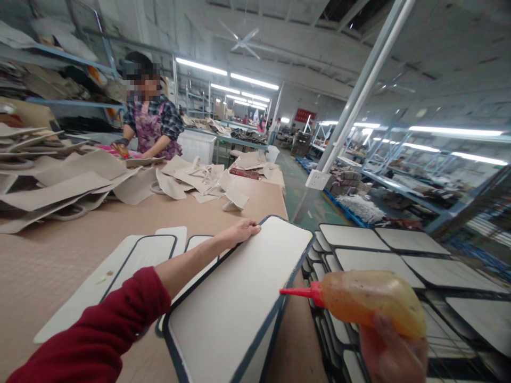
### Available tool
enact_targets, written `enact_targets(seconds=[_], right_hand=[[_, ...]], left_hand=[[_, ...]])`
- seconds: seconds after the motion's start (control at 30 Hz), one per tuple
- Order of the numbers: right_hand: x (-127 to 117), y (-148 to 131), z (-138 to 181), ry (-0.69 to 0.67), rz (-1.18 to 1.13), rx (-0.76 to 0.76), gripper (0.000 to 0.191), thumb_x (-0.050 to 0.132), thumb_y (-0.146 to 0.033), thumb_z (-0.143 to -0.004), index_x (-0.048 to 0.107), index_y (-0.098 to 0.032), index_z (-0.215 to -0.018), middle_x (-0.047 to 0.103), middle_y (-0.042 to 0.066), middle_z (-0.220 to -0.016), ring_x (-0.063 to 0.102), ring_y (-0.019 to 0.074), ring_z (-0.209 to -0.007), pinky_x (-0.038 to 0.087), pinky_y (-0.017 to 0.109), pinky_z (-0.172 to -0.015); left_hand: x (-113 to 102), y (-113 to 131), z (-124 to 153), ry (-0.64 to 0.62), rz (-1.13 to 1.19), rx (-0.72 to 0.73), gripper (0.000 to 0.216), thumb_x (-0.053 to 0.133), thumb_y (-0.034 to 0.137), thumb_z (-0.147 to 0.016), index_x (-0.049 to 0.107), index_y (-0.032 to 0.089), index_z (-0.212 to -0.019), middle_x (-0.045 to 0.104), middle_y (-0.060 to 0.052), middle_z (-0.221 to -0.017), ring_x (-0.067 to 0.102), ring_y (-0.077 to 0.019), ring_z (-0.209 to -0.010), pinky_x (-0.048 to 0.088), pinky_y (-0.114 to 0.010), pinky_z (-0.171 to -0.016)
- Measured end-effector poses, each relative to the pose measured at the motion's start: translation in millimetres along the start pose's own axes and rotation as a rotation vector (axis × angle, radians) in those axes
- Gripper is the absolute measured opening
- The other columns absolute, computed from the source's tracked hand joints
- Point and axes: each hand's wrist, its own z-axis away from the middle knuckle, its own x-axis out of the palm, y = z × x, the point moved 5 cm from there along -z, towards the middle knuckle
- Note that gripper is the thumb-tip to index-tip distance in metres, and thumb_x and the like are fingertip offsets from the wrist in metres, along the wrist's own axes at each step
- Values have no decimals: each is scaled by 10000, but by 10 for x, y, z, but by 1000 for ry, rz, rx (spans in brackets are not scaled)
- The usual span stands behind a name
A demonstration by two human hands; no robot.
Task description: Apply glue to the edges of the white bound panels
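My left hand [242,233] grips the far left edge of a white panel with a dark border [235,298], which is held tilted over the table. In my right hand [393,346] is a squeeze bottle [371,298] of amber liquid, lying nearly level. Its red nozzle [297,291] points left, and the tip is at the panel's right border. Whether the tip touches the border is hard to tell. Beneath and left of the panel, more white panels [91,287] lie flat on the tabletop, partly hidden by my left arm.
Stacks of dark-edged white panels [359,236] stand on the right. Beige cut pieces [80,181] pile up on the far left of the brown table [131,215]. Across the table a person in a checked shirt [170,125] works. A slanting post [351,101] with a socket box [318,180] rises beyond.
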Motion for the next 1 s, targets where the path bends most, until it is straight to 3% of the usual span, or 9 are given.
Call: enact_targets(seconds=[0.47,1.0], right_hand=[[82,-29,139,-121,106,-21,523,912,-248,-420,687,-211,-890,717,-27,-784,686,163,-693,563,211,-621],[-11,92,232,-216,84,53,618,890,-237,-483,691,-235,-1068,737,-4,-914,693,179,-751,585,255,-664]], left_hand=[[-23,132,-83,79,-6,-29,136,585,205,-855,548,169,-728,543,51,-526,482,-108,-468,356,-194,-467],[-139,206,-173,124,-12,-21,163,555,164,-884,545,164,-721,543,49,-543,504,-104,-483,374,-188,-484]])
